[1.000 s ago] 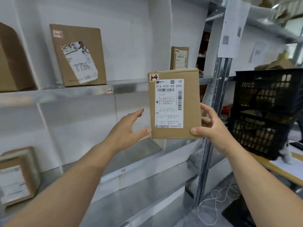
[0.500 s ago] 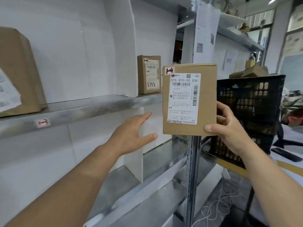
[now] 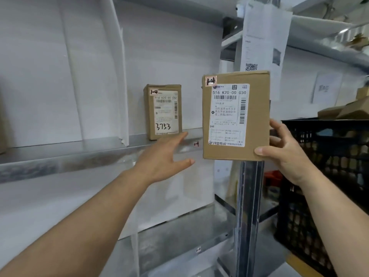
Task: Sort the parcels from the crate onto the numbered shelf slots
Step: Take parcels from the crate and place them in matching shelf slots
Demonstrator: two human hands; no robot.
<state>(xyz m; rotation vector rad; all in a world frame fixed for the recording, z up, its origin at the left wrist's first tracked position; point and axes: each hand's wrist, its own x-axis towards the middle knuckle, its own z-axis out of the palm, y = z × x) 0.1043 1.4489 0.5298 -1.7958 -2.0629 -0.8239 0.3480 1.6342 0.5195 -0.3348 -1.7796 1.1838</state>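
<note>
Overhead, metal shelf [image 3: 83,154] runs left to right, white divider [image 3: 117,72] standing on it. Black crate [image 3: 327,176] at right, behind the upright post [image 3: 249,206]. Held parcel [image 3: 235,116] upright in the air, in front of the post, label facing camera, small "1-4" sticker at top corner. Right hand [image 3: 285,152] grasps its lower right edge, thumb on front. Left hand [image 3: 163,156] empty, fingers spread, extended toward shelf edge. Shelved parcel [image 3: 162,111] stands in the slot, marked "3753". Slot tag [image 3: 196,144] reads "1-4".
</note>
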